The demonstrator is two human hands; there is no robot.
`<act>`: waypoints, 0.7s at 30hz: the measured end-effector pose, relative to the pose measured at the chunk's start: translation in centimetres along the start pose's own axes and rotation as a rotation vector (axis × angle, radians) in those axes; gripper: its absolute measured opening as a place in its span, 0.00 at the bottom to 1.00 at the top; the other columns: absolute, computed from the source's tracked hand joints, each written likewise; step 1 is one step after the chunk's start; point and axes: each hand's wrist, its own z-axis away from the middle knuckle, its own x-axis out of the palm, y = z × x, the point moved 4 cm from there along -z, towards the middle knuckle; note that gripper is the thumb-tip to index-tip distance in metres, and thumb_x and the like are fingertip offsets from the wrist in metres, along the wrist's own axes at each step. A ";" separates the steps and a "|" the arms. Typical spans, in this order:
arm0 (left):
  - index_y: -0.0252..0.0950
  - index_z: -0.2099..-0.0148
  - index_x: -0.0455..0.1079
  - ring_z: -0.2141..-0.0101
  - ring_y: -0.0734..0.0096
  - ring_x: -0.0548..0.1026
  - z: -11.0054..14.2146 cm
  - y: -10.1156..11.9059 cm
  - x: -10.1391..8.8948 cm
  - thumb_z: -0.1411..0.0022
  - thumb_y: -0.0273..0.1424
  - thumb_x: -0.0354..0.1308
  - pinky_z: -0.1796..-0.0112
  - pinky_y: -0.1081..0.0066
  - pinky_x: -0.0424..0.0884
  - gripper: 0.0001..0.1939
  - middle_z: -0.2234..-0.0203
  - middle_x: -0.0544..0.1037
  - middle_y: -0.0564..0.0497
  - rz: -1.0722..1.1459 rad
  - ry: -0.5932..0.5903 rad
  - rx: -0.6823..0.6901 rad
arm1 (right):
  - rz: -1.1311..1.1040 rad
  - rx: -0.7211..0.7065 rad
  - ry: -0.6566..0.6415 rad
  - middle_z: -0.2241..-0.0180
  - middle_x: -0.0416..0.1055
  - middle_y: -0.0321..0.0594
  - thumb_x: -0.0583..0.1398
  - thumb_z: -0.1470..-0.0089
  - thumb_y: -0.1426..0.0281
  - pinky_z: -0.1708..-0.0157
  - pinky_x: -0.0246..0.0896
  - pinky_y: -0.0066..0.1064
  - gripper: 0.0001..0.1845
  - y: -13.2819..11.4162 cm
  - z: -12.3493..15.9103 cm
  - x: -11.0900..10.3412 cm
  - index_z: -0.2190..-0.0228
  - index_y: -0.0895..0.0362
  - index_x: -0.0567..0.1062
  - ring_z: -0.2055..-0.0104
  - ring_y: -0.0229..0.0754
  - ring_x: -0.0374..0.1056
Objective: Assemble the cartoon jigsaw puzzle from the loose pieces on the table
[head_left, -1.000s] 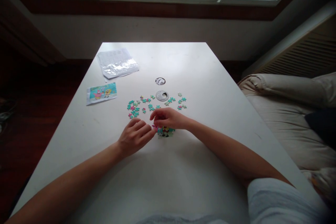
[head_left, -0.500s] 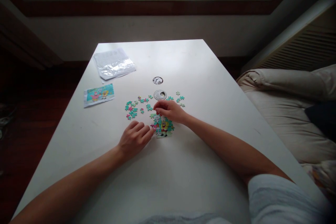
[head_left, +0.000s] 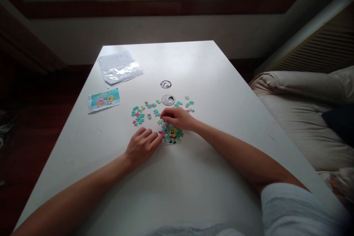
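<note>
A partly joined jigsaw puzzle (head_left: 173, 135) with a yellow cartoon figure lies flat in front of me. My left hand (head_left: 143, 142) rests curled on the table, fingertips at the puzzle's left edge by a pink part. Over the puzzle's top edge is my right hand (head_left: 178, 117), thumb and forefinger pinched together; whatever sits between them is too small to make out. Loose puzzle pieces (head_left: 140, 116), mostly teal with some pink, are scattered left of the right hand. More loose pieces (head_left: 190, 103) lie beyond it to the right.
On the white table (head_left: 177, 62), a round metal grommet (head_left: 168, 99) and a round hole (head_left: 166, 84) lie past the pieces. A picture card (head_left: 104, 100) and a clear plastic bag (head_left: 120, 67) are at the left. A beige sofa (head_left: 298, 114) stands to the right.
My right hand has shifted very slightly toward me and left, still pinched above the puzzle's top edge. The left hand stays in place.
</note>
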 end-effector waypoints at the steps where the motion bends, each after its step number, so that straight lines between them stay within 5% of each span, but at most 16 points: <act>1: 0.37 0.56 0.70 0.69 0.66 0.67 0.0 0.0 0.1 0.28 0.27 0.53 0.64 0.61 0.60 0.05 0.73 0.72 0.52 0.003 0.000 0.006 | 0.002 0.001 0.000 0.77 0.65 0.31 0.60 0.41 0.68 0.71 0.51 0.26 0.08 0.0 0.0 0.0 0.65 0.58 0.78 0.74 0.33 0.58; 21: 0.38 0.56 0.71 0.69 0.66 0.67 -0.4 -0.6 -0.1 0.26 0.30 0.50 0.65 0.62 0.59 0.09 0.72 0.74 0.52 0.116 -0.138 0.037 | 0.034 -0.010 0.009 0.77 0.66 0.31 0.60 0.42 0.69 0.71 0.51 0.26 0.08 -0.3 0.0 0.0 0.65 0.58 0.79 0.74 0.33 0.58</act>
